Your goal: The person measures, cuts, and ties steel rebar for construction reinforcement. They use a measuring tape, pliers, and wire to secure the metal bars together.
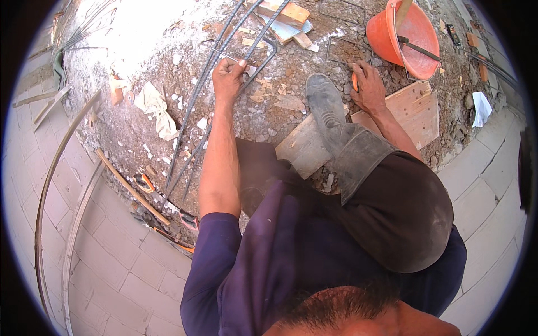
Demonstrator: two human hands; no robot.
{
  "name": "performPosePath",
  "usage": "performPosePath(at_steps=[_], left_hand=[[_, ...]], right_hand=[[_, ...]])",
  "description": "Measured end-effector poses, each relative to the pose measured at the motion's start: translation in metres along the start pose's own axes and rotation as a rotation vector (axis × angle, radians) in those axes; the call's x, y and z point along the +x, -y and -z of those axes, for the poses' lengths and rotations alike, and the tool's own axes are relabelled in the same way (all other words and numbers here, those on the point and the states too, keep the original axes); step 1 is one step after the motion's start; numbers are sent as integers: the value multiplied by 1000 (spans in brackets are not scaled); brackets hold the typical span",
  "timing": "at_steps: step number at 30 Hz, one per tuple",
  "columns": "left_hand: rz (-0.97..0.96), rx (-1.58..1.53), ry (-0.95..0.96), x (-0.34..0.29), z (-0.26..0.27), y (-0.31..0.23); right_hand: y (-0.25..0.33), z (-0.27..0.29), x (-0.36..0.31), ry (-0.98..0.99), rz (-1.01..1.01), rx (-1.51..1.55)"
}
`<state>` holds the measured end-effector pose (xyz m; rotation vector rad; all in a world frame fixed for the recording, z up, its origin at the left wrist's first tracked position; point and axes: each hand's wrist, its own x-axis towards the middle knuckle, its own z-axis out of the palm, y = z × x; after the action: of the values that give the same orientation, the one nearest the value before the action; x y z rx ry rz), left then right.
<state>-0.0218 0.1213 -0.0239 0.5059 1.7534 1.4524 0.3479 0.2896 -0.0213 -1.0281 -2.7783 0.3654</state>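
Observation:
My left hand point(228, 81) is closed, its thumb and fingers pinching a thin metal rod point(223, 54) that lies across the long ribbed steel bars point(210, 61). One bar with a bent end point(273, 49) runs just beside this hand. My right hand point(370, 89) is lowered near the ground, its fingers curled round an orange-handled tool point(354, 83); the tool's working end is hidden. My grey boot point(325, 103) stands between the two hands on a board point(302, 148).
An orange bucket point(378, 36) with a hammer-like tool point(420, 49) in it lies tilted beyond my right hand. A plywood piece point(420, 112) is near my right forearm. Wood offcuts point(286, 12), a pale cloth point(154, 106) and a handsaw point(159, 197) lie around on rubble.

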Motion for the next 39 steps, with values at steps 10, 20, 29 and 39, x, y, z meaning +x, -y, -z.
performPosePath(at_steps=[10, 20, 29, 39], left_hand=[[-8, 42, 37, 1, 9, 5], [-30, 27, 29, 2, 19, 7], [-2, 6, 96, 7, -8, 8], [13, 8, 52, 5, 9, 7]], right_hand=[[12, 4, -14, 69, 54, -51], [23, 93, 42, -611, 206, 188], [-190, 96, 110, 257, -537, -265], [-179, 62, 160, 391, -784, -124]])
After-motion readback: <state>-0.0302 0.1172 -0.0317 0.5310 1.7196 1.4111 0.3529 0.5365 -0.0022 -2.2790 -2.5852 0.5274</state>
